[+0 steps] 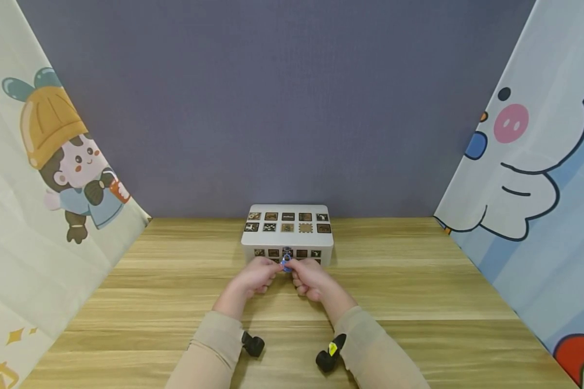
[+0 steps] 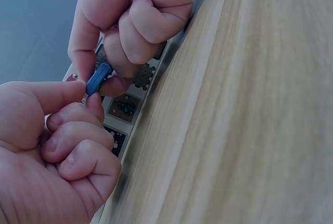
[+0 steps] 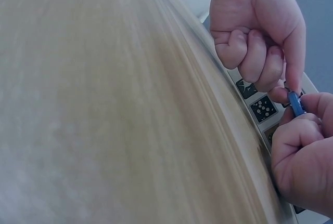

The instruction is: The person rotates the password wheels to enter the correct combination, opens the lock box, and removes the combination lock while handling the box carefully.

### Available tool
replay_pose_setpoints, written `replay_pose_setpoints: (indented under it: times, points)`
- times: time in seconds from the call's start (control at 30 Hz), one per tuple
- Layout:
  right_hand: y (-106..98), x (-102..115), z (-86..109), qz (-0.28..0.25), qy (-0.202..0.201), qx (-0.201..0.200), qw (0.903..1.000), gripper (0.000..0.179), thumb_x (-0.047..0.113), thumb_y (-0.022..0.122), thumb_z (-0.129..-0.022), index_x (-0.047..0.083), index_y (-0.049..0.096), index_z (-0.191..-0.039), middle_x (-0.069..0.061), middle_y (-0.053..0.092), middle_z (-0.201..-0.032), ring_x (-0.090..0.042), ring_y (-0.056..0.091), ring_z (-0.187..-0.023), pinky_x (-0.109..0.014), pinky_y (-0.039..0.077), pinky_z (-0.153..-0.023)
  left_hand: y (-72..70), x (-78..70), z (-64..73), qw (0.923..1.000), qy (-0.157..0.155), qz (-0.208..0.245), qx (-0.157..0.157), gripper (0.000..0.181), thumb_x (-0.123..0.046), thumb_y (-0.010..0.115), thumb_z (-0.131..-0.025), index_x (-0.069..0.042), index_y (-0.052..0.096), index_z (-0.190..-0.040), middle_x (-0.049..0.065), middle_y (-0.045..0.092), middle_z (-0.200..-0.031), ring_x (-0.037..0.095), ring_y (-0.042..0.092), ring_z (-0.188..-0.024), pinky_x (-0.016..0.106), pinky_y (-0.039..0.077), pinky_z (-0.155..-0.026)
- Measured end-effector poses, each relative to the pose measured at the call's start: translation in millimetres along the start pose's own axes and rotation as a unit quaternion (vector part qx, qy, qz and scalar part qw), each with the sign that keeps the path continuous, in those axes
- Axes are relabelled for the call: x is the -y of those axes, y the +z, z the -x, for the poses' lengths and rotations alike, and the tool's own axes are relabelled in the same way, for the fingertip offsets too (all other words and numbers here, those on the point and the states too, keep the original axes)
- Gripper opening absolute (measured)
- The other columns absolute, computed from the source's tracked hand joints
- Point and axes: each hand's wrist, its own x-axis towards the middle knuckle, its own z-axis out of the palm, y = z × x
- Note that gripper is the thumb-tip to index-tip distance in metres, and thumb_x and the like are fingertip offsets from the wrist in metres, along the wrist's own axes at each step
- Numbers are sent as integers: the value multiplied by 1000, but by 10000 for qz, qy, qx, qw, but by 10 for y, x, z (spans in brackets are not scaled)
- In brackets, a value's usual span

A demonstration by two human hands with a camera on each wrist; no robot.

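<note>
A white box [image 1: 287, 239] printed with small dark picture squares stands with its lid down, a metal clasp [image 1: 287, 250] at its front. A small blue padlock [image 1: 286, 264] sits at the clasp, its body also visible in the left wrist view as a blue block [image 2: 98, 78]. From the left, my left hand [image 1: 257, 274] pinches the padlock between thumb and forefinger. My right hand [image 1: 311, 276] pinches its other side the same way. On both hands the remaining fingers are curled into the palm. The fingertips cover part of the padlock.
The box rests on a wood-grain table [image 1: 175, 281], close to a grey-blue back panel [image 1: 292, 108]. Printed cartoon cloths hang at the left [image 1: 9, 216] and right [image 1: 554, 194] sides. A black wrist camera [image 1: 253, 344] is strapped at my left sleeve, another [image 1: 327, 361] at my right.
</note>
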Motion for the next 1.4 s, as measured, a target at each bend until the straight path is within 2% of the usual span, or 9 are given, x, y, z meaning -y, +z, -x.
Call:
replay_pose_setpoints:
  times: [0.47,0.77,0.87,0.97,1.1,1.27,1.4]
  points:
    - [2,10,20,38,-32,-13,10000,23,22,63,-96,0,65,-98,9,36,-56,-3,27,-44,-17,23,-39,0,-4,-2,9999,-1,-128,-114,30,-19,58,-101,8,64,-90,-9,32,-54,6,25,-43,19,22,-39]
    - [-48,43,27,-366,119,12,9993,29,32,66,-98,10,59,-81,9,32,-55,-3,25,-44,-17,20,-39,-8,0,-13,9994,11,-283,-221,30,-20,59,-101,8,66,-93,-9,33,-54,6,27,-44,19,25,-39]
    - [-76,50,33,-494,173,-33,9986,31,34,66,-97,11,58,-79,10,31,-54,-2,25,-43,-16,18,-39,-9,5,-13,9993,7,-289,-246,29,-19,59,-101,8,67,-96,-8,35,-55,6,28,-44,20,26,-40]
    - [-103,59,37,-540,200,-34,9983,29,35,66,-97,9,62,-85,11,31,-54,-2,25,-43,-16,18,-39,-10,11,-11,9992,26,-302,-267,29,-19,59,-100,8,68,-99,-8,36,-57,6,29,-45,20,26,-41]
    - [-141,55,39,-529,183,-35,9984,33,36,64,-98,4,66,-101,11,32,-55,-1,25,-43,-15,19,-39,-11,17,-14,9991,40,-315,-270,29,-20,60,-100,8,67,-98,-8,36,-57,6,29,-45,20,26,-41]
    - [-179,56,47,-490,152,-5,9987,45,37,62,-99,-3,61,-120,12,31,-55,-1,24,-44,-15,18,-40,-7,15,-16,9991,13,-316,-274,29,-20,60,-100,8,66,-96,-8,36,-56,6,29,-45,20,26,-40]
    - [-193,71,55,-502,197,-10,9985,53,37,63,-98,-6,57,-129,12,31,-56,-1,25,-45,-15,19,-40,-5,3,-3,9994,13,-240,-266,28,-18,59,-100,9,67,-100,-8,36,-57,6,27,-44,20,25,-40]
